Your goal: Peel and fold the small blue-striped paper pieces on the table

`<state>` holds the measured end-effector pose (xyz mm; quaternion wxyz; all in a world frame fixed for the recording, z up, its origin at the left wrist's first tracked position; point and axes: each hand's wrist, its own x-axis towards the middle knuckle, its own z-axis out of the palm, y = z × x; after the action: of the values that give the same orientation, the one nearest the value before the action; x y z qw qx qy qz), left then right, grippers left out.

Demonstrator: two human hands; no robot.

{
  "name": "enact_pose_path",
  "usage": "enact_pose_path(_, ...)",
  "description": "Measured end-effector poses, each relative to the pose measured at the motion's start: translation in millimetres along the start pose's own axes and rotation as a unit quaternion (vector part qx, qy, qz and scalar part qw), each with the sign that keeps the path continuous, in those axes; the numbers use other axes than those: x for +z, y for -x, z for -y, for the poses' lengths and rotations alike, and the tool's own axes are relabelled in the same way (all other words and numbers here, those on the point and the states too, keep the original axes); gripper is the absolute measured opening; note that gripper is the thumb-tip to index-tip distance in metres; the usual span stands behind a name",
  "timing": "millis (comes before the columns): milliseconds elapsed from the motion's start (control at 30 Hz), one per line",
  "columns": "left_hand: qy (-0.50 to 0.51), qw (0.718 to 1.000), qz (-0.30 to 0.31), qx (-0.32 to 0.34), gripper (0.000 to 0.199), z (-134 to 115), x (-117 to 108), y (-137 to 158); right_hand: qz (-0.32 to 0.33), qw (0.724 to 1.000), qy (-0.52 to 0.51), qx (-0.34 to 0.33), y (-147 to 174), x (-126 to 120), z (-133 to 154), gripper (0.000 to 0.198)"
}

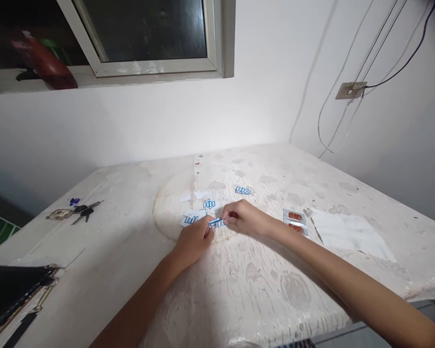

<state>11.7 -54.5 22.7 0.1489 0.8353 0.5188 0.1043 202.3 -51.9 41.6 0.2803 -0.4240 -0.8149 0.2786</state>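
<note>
Between my two hands is a small white paper piece with blue box outlines (217, 223). My left hand (195, 236) pinches its left end, and the fingers of my right hand (241, 216) are closed at its right end. Just beyond my left hand lies a loose pile of similar printed pieces (190, 219), partly hidden by the hand. Another blue-printed piece (209, 204) lies behind the held one. Farther back and to the right is a small stack of blue-printed pieces (242, 190). Plain white scraps (202, 194) are beside the pile.
A foil blister pack with reddish-brown contents (295, 216) lies right of my right forearm, beside a white sheet (351, 234). Keys (84, 210) and a small blue object (74, 201) are on the left. A black bag (14, 295) covers the near left corner of the table (261, 290).
</note>
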Motion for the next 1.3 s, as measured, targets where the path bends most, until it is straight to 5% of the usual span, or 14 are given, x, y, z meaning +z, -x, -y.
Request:
enact_pose_path(200,0.006,1.0,0.003,0.006,0.012,0.5,0.0,1.7,-0.014,0.999,-0.034,0.021,-3.2,21.7,-15.5,0.008)
enact_pose_path(467,-0.026,0.999,-0.035,0.026,0.017,-3.6,1.0,2.5,-0.056,0.983,0.129,-0.119,-0.8,23.7,-10.4,0.015)
enact_pose_path(633,-0.033,0.998,-0.038,0.024,0.017,-2.6,1.8,2.1,-0.056,0.992,0.072,-0.082,-1.2,24.8,-14.2,0.031)
enact_pose_path(833,-0.016,0.999,-0.032,0.01,0.018,-3.6,2.3,3.0,-0.047,0.998,-0.029,-0.038,-5.0,27.6,-19.1,0.024)
enact_pose_path(1300,-0.016,0.999,-0.043,0.007,0.021,-6.2,4.8,3.9,-0.036,0.998,-0.035,-0.034,-1.5,27.0,-15.8,0.024)
